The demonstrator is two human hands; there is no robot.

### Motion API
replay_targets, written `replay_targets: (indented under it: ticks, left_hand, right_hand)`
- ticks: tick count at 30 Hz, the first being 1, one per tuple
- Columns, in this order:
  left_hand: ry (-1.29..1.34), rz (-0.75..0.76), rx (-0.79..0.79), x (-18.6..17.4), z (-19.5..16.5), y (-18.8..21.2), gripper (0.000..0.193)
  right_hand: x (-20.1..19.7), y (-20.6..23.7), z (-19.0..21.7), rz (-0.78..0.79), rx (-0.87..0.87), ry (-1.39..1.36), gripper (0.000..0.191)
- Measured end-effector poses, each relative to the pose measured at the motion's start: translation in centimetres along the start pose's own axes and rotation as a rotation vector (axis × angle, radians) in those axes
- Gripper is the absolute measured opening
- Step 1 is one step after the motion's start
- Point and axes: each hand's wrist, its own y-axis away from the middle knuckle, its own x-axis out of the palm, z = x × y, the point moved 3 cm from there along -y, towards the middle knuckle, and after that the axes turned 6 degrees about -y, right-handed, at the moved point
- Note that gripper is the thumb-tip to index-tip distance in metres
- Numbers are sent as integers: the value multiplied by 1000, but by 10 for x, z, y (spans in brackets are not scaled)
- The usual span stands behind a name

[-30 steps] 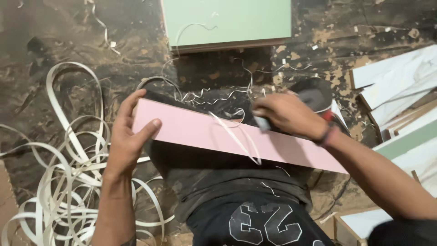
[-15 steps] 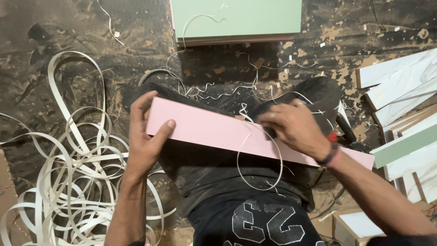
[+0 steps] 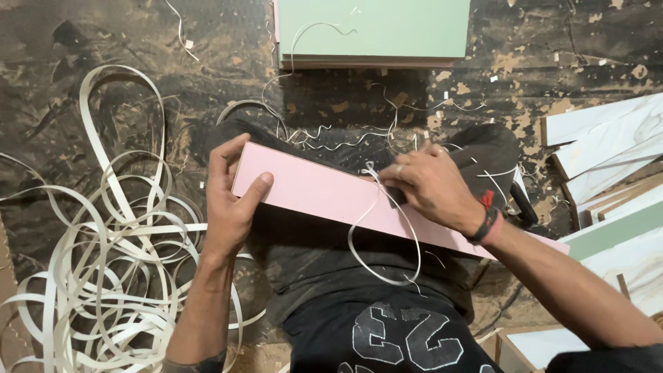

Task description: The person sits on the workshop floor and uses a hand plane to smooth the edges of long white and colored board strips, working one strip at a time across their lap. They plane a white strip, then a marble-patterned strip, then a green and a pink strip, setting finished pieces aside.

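A long pink board point(image 3: 324, 197) lies across my lap, slanting down to the right. My left hand point(image 3: 235, 200) grips its left end, thumb on the top face. My right hand point(image 3: 431, 186) is closed on a small trimming tool, mostly hidden, pressed against the board's far edge near the middle. A thin white strip of edge trim point(image 3: 383, 242) curls off from under that hand and loops down over the board's front.
A heap of white edge-band strips point(image 3: 103, 262) covers the floor at left. A pale green panel point(image 3: 373, 31) lies at the top. Stacked white and green boards point(image 3: 608, 179) sit at right. The dark floor is strewn with shavings.
My right hand has slid left along the board's far edge, and the peeled white strip has grown into a longer loop. My left hand still holds the left end.
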Motion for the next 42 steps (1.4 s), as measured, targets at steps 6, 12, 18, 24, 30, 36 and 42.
replay_targets:
  ticks: [6,12,18,24,30,36,42]
  left_hand:
    - [-71,-1,40,-1,2,5,57]
    - [-64,16,36,-3,-2,8,57]
    - [-15,24,-9,-5,2,7,58]
    - [-19,30,-39,-2,1,6,59]
    - [-45,26,-16,1,-1,10,59]
    - [-32,35,25,2,0,12,59]
    - [-11,49,30,7,-2,14,61]
  right_hand:
    - [13,-7,5,-50,14,23,20]
    - [10,-12,7,-8,-39,-76,13]
    - [-6,13,-4,-62,95,-81,10]
    - [2,15,2,-75,103,-76,11]
    - [8,-8,17,-89,-12,12,21]
    - [10,-31,34,-72,-70,6,18]
    - [9,-76,66,-85,-170,15,14]
